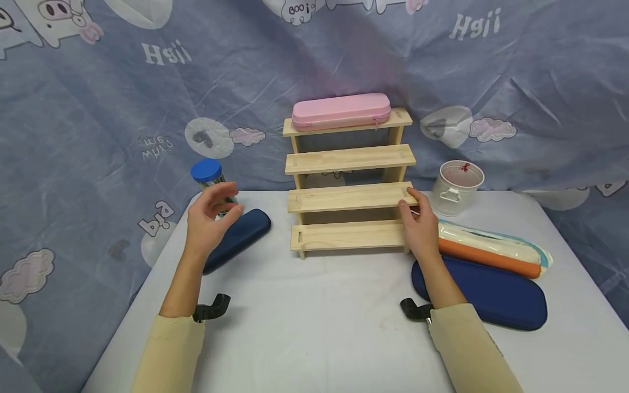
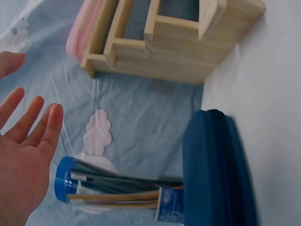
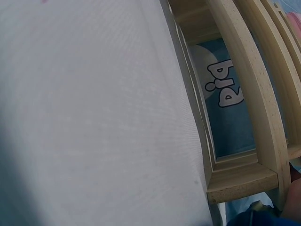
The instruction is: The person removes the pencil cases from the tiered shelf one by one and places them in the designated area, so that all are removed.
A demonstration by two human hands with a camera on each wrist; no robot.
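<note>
A pale wooden step shelf [image 1: 349, 197] with several tiers stands on the white table, a pink zip case [image 1: 341, 113] lying on its top tier. My right hand [image 1: 421, 226] grips the right end of the second tier from the bottom; the right wrist view shows only a bit of that hand at its edge. My left hand [image 1: 207, 221] hovers at the left, holding nothing, fingers bent loosely and thumb apart. Behind it stands a clear tube [image 2: 127, 188] of long thin sticks with a blue lid [image 1: 206, 170], partly hidden by the hand in the head view.
A dark blue case [image 1: 239, 240] lies beside the tube. To the right are a white pot [image 1: 457, 188], a clear pouch with an orange band [image 1: 491, 256] and a navy case [image 1: 496, 295] under my right forearm. A printed cloth [image 1: 344, 60] hangs behind the table.
</note>
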